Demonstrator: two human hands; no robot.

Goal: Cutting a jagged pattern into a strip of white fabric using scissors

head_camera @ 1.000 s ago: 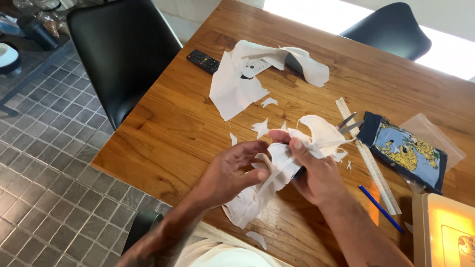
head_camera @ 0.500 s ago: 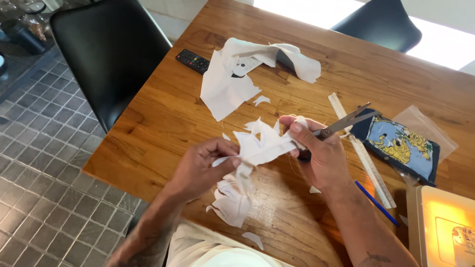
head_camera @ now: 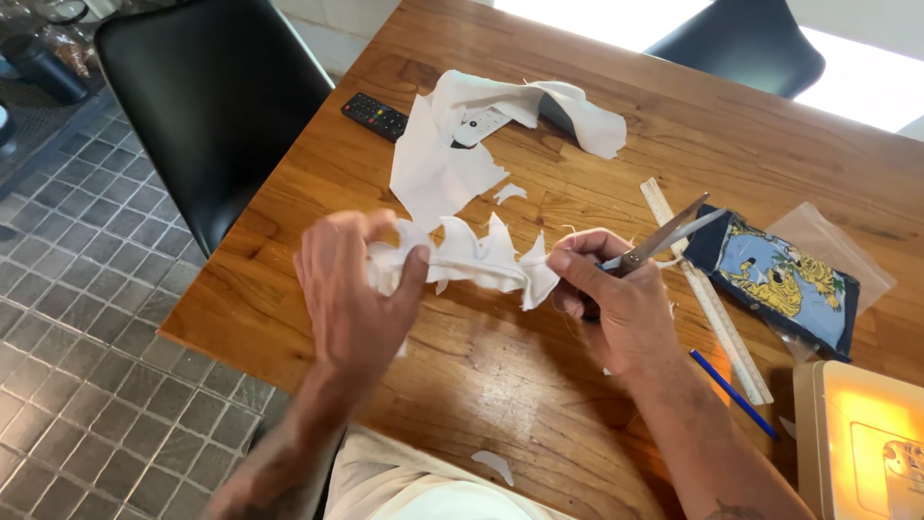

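A: What have we got in our hands over the wooden table (head_camera: 481, 385)?

B: Our left hand (head_camera: 351, 289) is bunched tight around one end of a ragged strip of white cloth (head_camera: 476, 260). Our right hand (head_camera: 616, 299) pinches the other end between thumb and fingers, so the strip stretches between the two, lifted off the table.

A: And the scissors (head_camera: 664, 236)?

B: In that same right hand, handles tucked in the palm, blades pointing up and away toward the table's far right, just slightly parted.

A: What lies on the table beyond the strip?

B: A bigger piece of white cloth (head_camera: 452, 154), crumpled, toward the far edge, with a black remote (head_camera: 375, 116) just beside it at the table's left edge. A small scrap (head_camera: 508, 193) lies between that piece and our strip.

A: And to the right?

B: A ruler (head_camera: 707, 289) and a blue pencil (head_camera: 731, 393) near our right wrist, then a printed blue pouch (head_camera: 780, 279) partly on a clear plastic bag (head_camera: 833, 250).
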